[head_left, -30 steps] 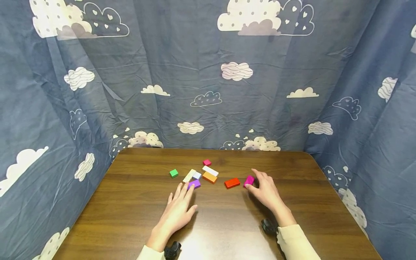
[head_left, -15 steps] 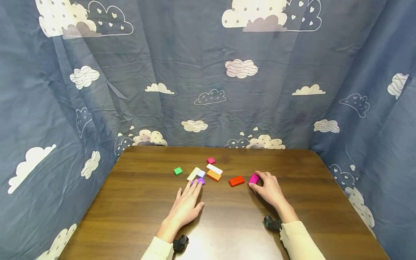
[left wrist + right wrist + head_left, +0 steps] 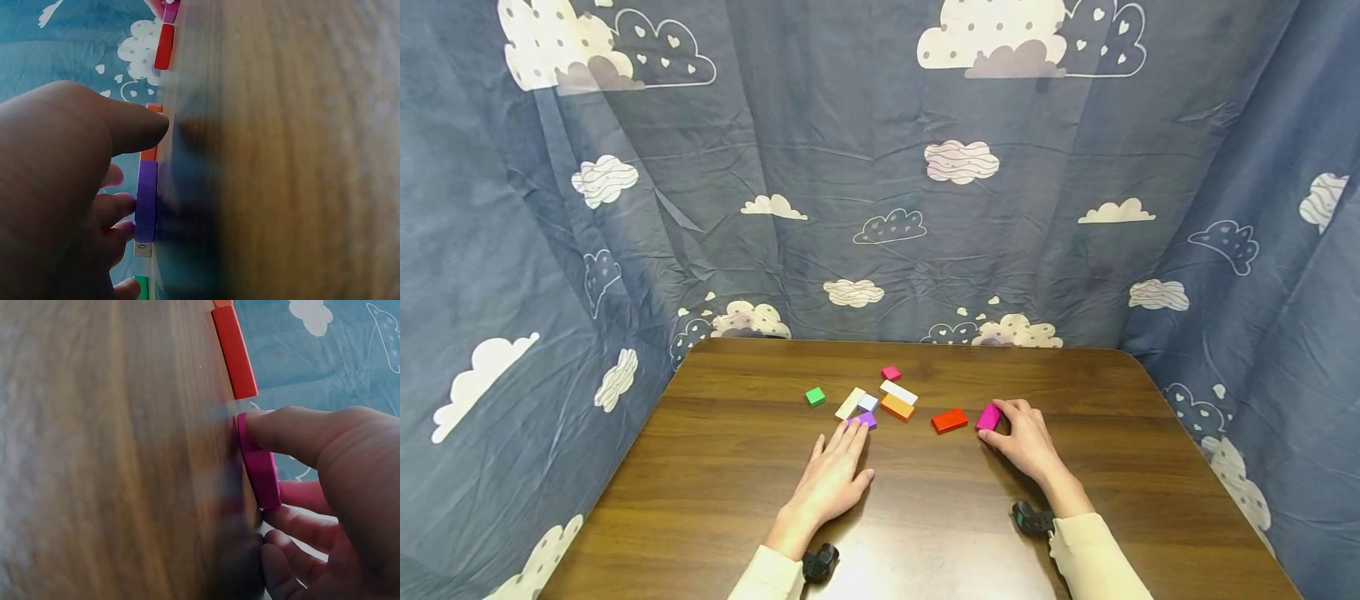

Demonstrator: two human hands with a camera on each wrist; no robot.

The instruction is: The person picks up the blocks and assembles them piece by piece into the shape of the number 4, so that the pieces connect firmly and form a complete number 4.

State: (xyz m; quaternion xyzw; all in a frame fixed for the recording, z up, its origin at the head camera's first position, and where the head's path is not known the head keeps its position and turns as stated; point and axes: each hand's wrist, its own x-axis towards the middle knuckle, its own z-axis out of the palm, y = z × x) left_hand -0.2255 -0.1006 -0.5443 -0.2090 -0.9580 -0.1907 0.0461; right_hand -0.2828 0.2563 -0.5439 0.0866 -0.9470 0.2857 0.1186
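Observation:
My right hand (image 3: 1026,442) holds a magenta block (image 3: 988,417) on the right side of the wooden table. In the right wrist view the thumb lies against one end of the magenta block (image 3: 261,475), with fingers at its other end. My left hand (image 3: 830,485) rests its nearly straight fingertips on a purple block (image 3: 867,420); its thumb stands apart. In the left wrist view the long side of the purple block (image 3: 147,201) shows in front of the fingertips. Between the hands lies a red block (image 3: 950,421).
Behind the purple block are a cream block (image 3: 850,403), a pale blue block (image 3: 868,402), an orange block (image 3: 898,407) and a white block (image 3: 899,392). A crimson block (image 3: 891,372) lies farther back, a green one (image 3: 816,397) to the left. A cloud-printed curtain (image 3: 880,267) surrounds the table (image 3: 737,467).
My right thumb and fingers have drawn in onto the magenta block. The left fingertips stay at the purple block. The whole head view has shifted slightly.

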